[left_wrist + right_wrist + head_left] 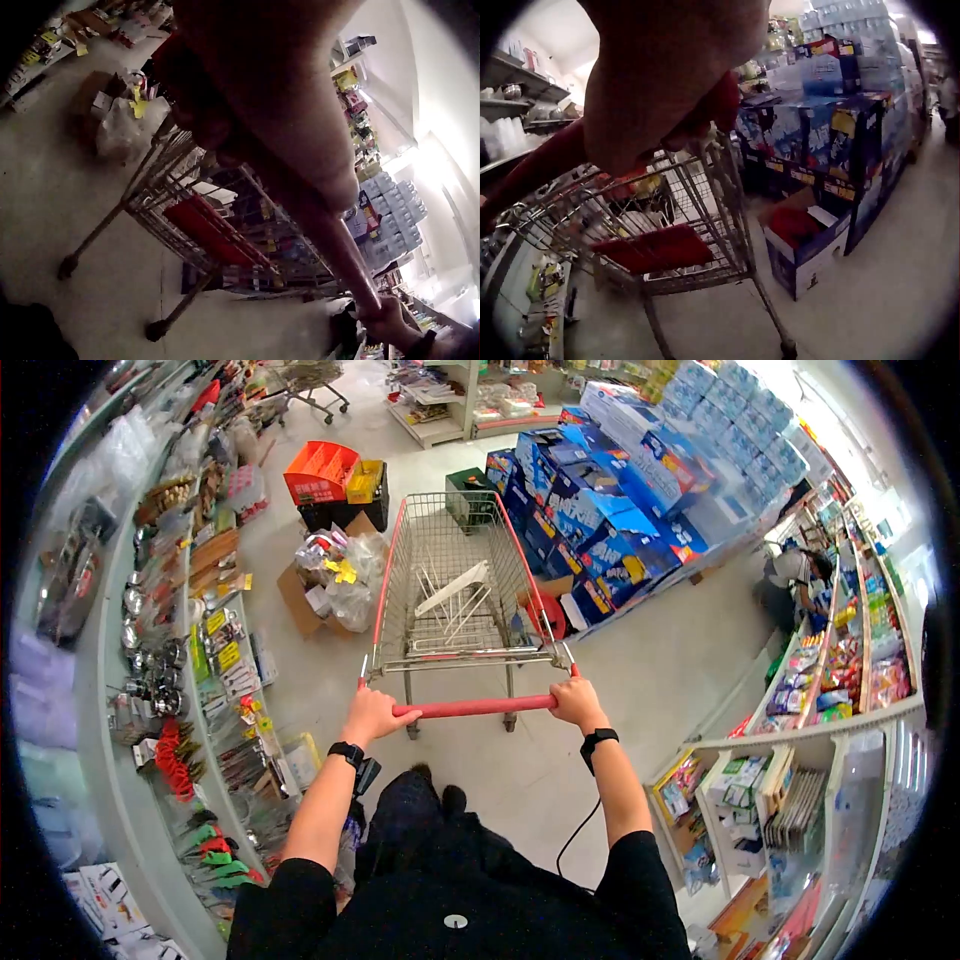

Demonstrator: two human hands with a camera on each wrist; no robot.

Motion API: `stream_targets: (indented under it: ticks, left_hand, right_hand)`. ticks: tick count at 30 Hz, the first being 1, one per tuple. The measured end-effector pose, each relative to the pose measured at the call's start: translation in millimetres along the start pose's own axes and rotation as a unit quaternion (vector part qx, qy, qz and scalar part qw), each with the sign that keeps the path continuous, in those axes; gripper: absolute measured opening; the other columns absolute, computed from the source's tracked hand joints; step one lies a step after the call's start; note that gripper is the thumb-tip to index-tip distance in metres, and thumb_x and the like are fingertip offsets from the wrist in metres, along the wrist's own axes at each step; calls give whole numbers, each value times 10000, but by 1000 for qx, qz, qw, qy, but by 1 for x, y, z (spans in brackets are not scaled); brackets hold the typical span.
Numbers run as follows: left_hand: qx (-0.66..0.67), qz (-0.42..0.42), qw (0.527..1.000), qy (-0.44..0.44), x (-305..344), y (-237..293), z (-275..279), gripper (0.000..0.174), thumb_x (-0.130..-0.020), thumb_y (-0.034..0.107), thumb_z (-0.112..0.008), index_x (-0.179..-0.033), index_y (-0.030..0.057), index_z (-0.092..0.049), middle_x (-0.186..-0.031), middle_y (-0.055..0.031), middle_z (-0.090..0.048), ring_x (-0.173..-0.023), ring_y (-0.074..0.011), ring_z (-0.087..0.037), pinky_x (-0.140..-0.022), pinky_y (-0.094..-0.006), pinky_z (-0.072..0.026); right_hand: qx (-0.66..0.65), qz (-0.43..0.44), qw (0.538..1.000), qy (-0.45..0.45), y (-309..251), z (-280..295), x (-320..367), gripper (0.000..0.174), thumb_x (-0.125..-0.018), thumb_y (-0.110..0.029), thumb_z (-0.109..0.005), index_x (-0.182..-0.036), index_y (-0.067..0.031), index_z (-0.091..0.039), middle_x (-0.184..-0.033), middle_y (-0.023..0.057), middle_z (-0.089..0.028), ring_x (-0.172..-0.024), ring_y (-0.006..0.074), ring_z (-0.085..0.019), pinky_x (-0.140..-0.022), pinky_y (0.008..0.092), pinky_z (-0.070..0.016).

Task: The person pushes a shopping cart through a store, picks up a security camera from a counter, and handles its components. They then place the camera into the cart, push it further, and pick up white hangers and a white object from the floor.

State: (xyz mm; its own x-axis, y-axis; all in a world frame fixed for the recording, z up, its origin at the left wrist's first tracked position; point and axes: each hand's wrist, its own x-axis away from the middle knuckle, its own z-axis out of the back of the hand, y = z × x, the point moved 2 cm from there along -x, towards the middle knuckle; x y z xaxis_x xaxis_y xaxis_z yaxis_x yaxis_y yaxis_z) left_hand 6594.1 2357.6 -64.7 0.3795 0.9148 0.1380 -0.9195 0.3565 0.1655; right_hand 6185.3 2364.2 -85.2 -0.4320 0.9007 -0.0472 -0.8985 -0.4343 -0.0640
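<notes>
A wire shopping cart [440, 560] with a red handlebar [475, 707] stands straight ahead in the head view. My left hand [372, 716] grips the bar's left end, and my right hand [579, 702] grips its right end. Inside the basket lies a white wire rack [455, 600] with a flat white strip across it. The left wrist view shows the left hand [277, 90] large and dark around the bar, with the right hand [386, 322] at its far end. In the right wrist view the right hand [671, 82] hides part of the cart [675, 255].
Blue stacked cartons [610, 510] stand close on the cart's right. On its left are an open cardboard box with plastic bags [350, 600] and an orange bin [320, 470]. Shelves of kitchenware [160, 660] line the left, and more shelves [770, 800] the right. A person [790, 585] crouches at right.
</notes>
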Motion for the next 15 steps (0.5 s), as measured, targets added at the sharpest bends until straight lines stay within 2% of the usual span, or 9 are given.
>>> stream_targets:
  ticks: [6,9,12,14,15]
  left_hand:
    - [12,10,1000,23,-85,-48,22,734,-726,750,-483,-584,59,-687,-523,-147,-592,-534,-327,-593,-588,-404,-487]
    - [5,4,1000,28,-130,-72,33,733,-723,749,-490,-581,57,-688,-520,-154,-590,-540,-325,-598,-593,-405,-490]
    - [23,13,999,29,-171,-93,50,734,-718,747,-499,-588,50,-690,-522,-161,-590,-539,-327,-598,-595,-404,-487]
    - [17,18,1000,20,-199,-103,55,735,-717,744,-503,-593,45,-691,-533,-164,-595,-545,-330,-600,-597,-403,-487]
    - [13,19,1000,18,-215,-108,58,735,-717,743,-505,-596,42,-691,-538,-166,-598,-547,-331,-600,-599,-402,-486]
  right_hand:
    - [14,13,1000,7,34,-5,-100,152,-620,-234,-677,-632,-124,-573,-613,62,-605,-624,267,-616,-596,390,-492]
    - [-18,17,1000,6,51,-1,-152,132,-621,-231,-659,-631,-123,-584,-646,92,-630,-656,281,-631,-633,407,-502]
    - [-7,32,999,-2,72,2,-207,148,-619,-232,-686,-649,-127,-586,-635,63,-615,-653,259,-624,-612,390,-496]
    - [24,18,999,-37,91,-4,-242,145,-611,-233,-687,-664,-129,-600,-651,70,-624,-671,264,-629,-612,398,-493]
    - [12,32,999,-28,97,-1,-260,150,-603,-232,-687,-667,-128,-601,-651,72,-624,-675,266,-629,-613,400,-493]
